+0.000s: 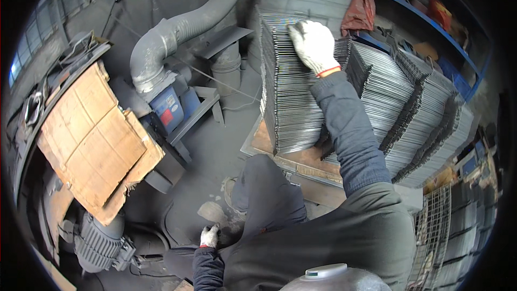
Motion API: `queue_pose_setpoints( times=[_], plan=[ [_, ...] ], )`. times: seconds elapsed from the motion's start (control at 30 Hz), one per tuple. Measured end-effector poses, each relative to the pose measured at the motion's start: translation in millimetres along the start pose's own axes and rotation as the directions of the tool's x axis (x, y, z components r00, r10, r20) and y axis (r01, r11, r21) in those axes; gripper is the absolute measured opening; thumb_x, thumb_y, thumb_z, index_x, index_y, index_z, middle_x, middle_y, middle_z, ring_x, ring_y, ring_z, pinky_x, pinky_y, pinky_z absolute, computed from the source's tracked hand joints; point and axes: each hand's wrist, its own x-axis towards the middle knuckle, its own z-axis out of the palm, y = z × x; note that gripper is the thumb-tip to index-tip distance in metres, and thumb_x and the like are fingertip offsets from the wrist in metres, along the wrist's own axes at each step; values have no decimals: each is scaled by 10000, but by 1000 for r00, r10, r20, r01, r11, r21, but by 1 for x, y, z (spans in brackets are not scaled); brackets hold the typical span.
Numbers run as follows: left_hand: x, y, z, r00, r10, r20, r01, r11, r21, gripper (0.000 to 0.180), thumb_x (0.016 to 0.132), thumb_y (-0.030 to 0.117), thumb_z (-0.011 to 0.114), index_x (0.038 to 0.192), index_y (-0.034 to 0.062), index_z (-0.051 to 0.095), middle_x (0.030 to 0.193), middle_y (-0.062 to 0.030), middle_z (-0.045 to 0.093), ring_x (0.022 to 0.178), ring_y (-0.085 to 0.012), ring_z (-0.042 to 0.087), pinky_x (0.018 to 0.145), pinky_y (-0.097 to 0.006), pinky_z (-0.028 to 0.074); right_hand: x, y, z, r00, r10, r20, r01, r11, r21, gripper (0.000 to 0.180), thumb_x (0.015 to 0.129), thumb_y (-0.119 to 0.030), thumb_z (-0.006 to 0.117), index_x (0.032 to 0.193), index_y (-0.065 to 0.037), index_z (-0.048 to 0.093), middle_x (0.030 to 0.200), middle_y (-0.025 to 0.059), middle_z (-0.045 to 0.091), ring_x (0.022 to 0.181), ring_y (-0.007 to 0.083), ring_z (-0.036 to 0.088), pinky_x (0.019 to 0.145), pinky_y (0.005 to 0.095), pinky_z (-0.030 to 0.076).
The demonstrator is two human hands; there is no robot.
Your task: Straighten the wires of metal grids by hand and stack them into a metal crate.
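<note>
My right hand (314, 46), in a white knit glove with a red and yellow cuff, reaches to the top of a tall stack of thin dark metal sheets (293, 91). Its fingers curl over the upper sheets near the far edge; the fingertips are partly hidden. Low in the view, beside my bent knee, my left hand (210, 235) wears a matching glove. Those fingers are curled in, and whatever they may hold cannot be made out. The stack stands on a brown board (307, 166) over a low platform.
More sheet stacks (388, 81) lean to the right, below a blue shelf (420, 11) with a red bag (360, 11). On the left, cardboard (97, 134) covers a bench above a motor (99, 242). A grey duct (188, 29) and a bucket (226, 70) stand ahead.
</note>
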Motion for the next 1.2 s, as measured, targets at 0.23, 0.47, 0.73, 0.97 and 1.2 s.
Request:
queue_pose_setpoints(
  times=[0.23, 0.47, 0.73, 0.97, 1.2],
  plan=[
    [-6, 10, -2, 999, -34, -16, 32, 997, -67, 402, 988, 338, 774, 1162, -17, 700, 1001, -102, 751, 850, -225, 698, 757, -389, 587, -89, -34, -43, 953, -59, -297, 141, 954, 265, 355, 900, -281, 795, 1173, -74, 705, 1087, 153, 702, 1017, 372, 648, 928, 503, 490],
    [-13, 35, 11, 986, -164, 43, 167, 982, -90, 467, 1002, 411, 731, 1297, 68, 617, 1028, -132, 715, 784, -305, 702, 643, -467, 590, -383, -71, -59, 952, 179, 249, -272, 867, 417, 308, 896, -147, 810, 1189, -94, 728, 1157, 120, 708, 1119, 369, 647, 1027, 505, 494],
    [-29, 95, 42, 996, -66, 56, 71, 995, -76, 676, 1014, 668, 624, 1277, 45, 637, 1070, -132, 714, 892, -302, 689, 742, -438, 549, -557, -15, -118, 752, 507, 422, -543, 839, -40, 476, 896, -278, 798, 1319, -110, 655, 1397, 164, 611, 1370, 407, 521, 1216, 581, 335],
    [-45, 177, 80, 983, 30, 183, 17, 968, -251, 730, 1022, 756, 548, 1271, 74, 625, 1080, -116, 700, 912, -312, 707, 739, -483, 578, -564, 16, -109, 712, 550, 437, -503, 833, -230, 580, 873, -295, 809, 1382, -101, 611, 1473, 157, 562, 1439, 407, 452, 1228, 632, 281],
    [-57, 207, 81, 980, 31, 194, 65, 879, -472, 698, 1031, 791, 471, 1127, 115, 615, 952, -79, 628, 879, -323, 638, 781, -504, 551, -567, 9, -101, 690, 488, 535, -445, 869, -218, 658, 890, -376, 792, 1462, -121, 590, 1561, 143, 499, 1497, 408, 382, 1239, 681, 223]
  ],
)
